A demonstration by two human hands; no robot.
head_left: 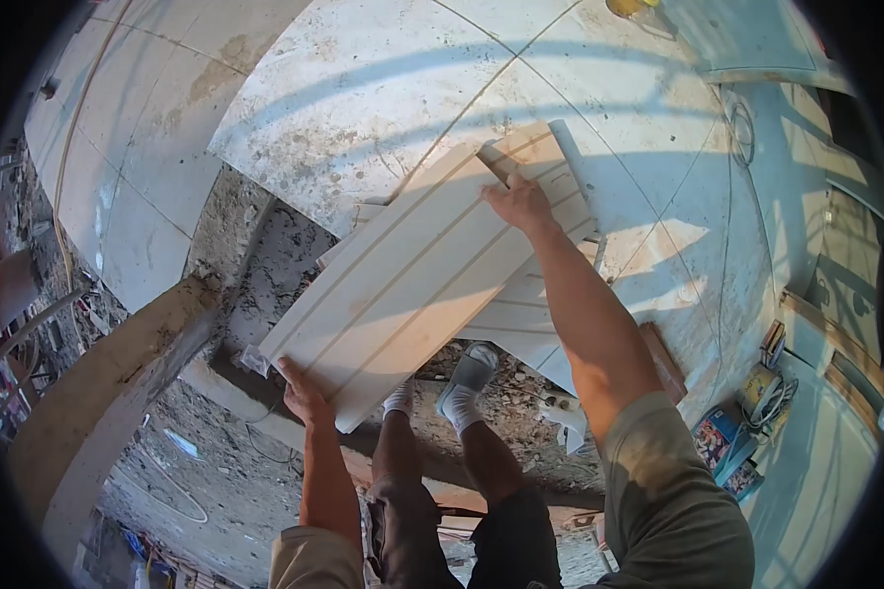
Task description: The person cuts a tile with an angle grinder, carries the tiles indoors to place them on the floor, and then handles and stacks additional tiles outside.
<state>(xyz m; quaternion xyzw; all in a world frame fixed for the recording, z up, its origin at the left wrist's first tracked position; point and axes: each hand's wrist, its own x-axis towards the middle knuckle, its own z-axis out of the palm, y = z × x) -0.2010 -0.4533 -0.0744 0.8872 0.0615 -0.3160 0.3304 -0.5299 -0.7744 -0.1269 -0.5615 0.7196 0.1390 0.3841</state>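
Note:
A long cream tile with parallel tan stripes lies slanted across the middle of the head view, held in both of my hands. My left hand grips its near left corner, thumb on top and the other fingers mostly hidden. At the far right end, my right hand is closed over the edge beside a dark notch. More striped tile shows underneath, at the right. The underside of the held tile is hidden.
Dusty white floor tiles stretch beyond. Around my slippered foot lies rubble, with a recessed gap to the left. A curved ledge stands at left. Paint-splashed buckets and a cable sit at right.

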